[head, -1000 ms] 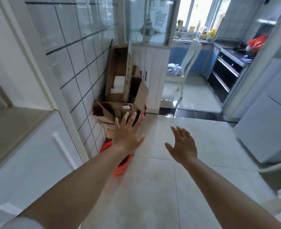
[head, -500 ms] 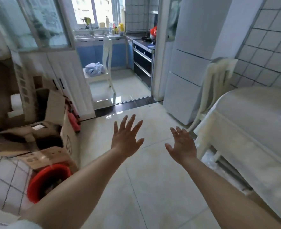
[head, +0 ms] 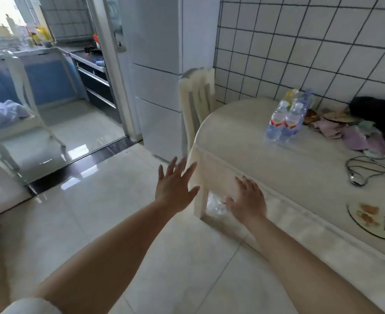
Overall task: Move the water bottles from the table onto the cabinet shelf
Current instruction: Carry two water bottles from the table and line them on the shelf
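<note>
Several clear water bottles [head: 285, 120] with red-and-white labels stand close together on the cream table [head: 243, 132], near the tiled wall. My left hand [head: 175, 186] is held out over the floor with its fingers spread and holds nothing. My right hand [head: 248, 200] is stretched forward in front of the table's near edge, fingers straight and empty. Both hands are well short of the bottles. No cabinet shelf is in view.
A white chair [head: 196, 98] stands at the table's far end beside a tall white fridge [head: 157, 75]. On the table lie a dark bag [head: 377, 114], folded cloths [head: 350, 134], a cable [head: 366, 171] and a patterned plate [head: 372, 219]. The kitchen doorway [head: 58, 91] opens at left.
The view has swung right from the cardboard boxes and doorway to the table, bringing the bottles into sight. Both hands stay open and outstretched.
</note>
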